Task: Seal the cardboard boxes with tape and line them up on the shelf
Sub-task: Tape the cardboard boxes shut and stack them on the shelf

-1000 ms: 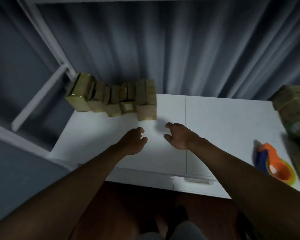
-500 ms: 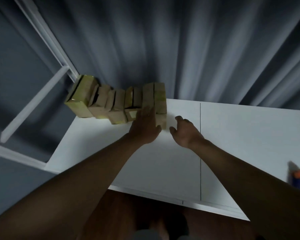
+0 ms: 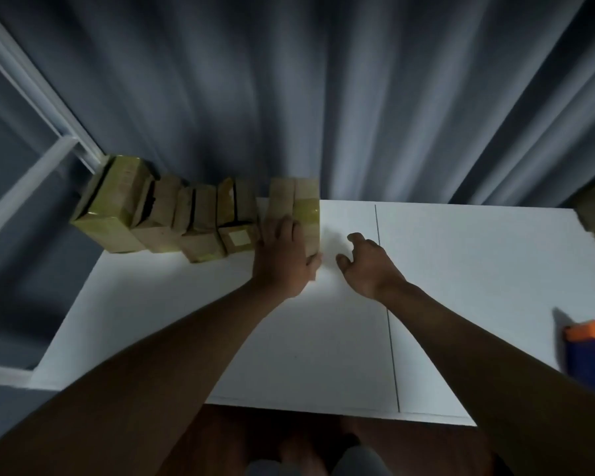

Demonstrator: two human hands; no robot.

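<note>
At the back left of the white shelf [image 3: 461,304], the row of taped boxes [image 3: 172,218] now has the left hand [image 3: 282,259] flat on its right end box [image 3: 304,214]; a second ago it hovered short. Right hand [image 3: 364,266] empty, loosely curled, just beside. Looks like squaring the row; tape dispenser [image 3: 588,359] idle far right.
</note>
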